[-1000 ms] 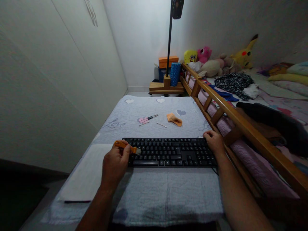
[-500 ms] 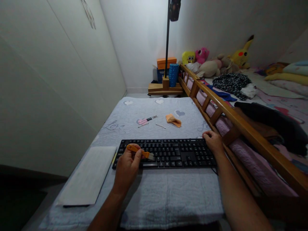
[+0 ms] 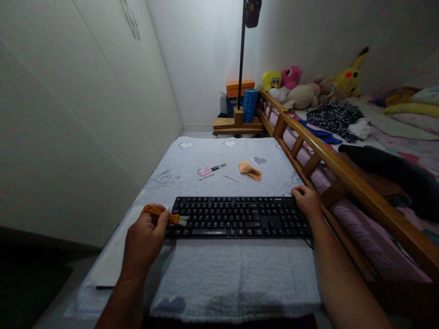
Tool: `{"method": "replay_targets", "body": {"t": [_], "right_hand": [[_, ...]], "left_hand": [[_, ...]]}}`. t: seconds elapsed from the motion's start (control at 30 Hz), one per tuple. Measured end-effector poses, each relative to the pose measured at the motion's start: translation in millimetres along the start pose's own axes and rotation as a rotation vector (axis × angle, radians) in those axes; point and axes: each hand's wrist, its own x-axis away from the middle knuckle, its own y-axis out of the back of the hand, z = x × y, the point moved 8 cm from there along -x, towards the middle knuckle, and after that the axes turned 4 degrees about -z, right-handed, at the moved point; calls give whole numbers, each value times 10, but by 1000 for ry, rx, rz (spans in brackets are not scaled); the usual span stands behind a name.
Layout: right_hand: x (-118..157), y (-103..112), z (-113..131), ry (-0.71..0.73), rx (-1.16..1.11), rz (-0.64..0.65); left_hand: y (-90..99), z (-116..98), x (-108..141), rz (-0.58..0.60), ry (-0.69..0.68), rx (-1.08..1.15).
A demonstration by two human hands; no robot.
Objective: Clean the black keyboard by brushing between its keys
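Pinching an orange-handled brush (image 3: 174, 219) in its fingers, the left hand (image 3: 144, 235) stands at the left end of the black keyboard (image 3: 219, 217); the keyboard lies across the cloth-covered table (image 3: 236, 274), long axis running left to right, mostly rightward of the brush. The right hand (image 3: 307, 203) curls at the far right corner; whether it clasps the edge or merely rests there cannot be told.

The left hand (image 3: 146, 235) held a thumb-and-finger pinch, its forearm (image 3: 125, 292) slanting down leftward from that grip, while the right hand (image 3: 307, 201) rested, half-curled, well to its right.
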Motion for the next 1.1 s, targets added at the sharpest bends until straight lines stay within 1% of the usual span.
{"method": "replay_targets", "body": {"t": [0.1, 0.23, 0.3, 0.33, 0.37, 0.43, 0.47, 0.53, 0.57, 0.63, 0.7, 0.77, 0.83, 1.0, 1.1], "right_hand": [[-1, 1, -1, -8, -8, 2], [-5, 2, -14, -15, -9, -4], [-8, 0, -24, -17, -15, -6], [-9, 0, -29, -17, -18, -7], [-10, -1, -32, -16, -21, -9], [-13, -2, -38, -18, -20, -9], [-13, -2, -39, -19, -18, -9], [-14, 0, -39, -21, -11, -11], [-13, 2, -39, -23, -9, -12], [-11, 6, -34, -24, -7, -17], [-8, 8, -34, -28, -4, -19], [-6, 6, -34, -31, 0, -17], [-9, 1, -38, -30, 4, -10], [-24, -7, -63, -22, 6, -11], [-28, -8, -72, -18, -1, -11]], "left_hand": [[137, 14, -46, -50, -16, -124], [335, -72, -33, -183, -66, -245], [380, -139, 22, -237, -73, -206], [368, -171, 58, -243, -67, -138], [325, -199, 98, -232, -53, -40], [142, -264, 184, -152, -17, 234], [6, -310, 229, -82, 0, 355], [-277, -411, 323, 59, 30, 512], [-392, -461, 364, 105, 33, 553], [-552, -540, 423, 161, 17, 571], [-616, -564, 441, 175, -1, 540], [-595, -530, 418, 158, -14, 487], [-518, -453, 363, 127, -24, 422], [-256, -182, 185, 34, -2, 259], [-84, -104, 108, -31, -9, 153]]}}
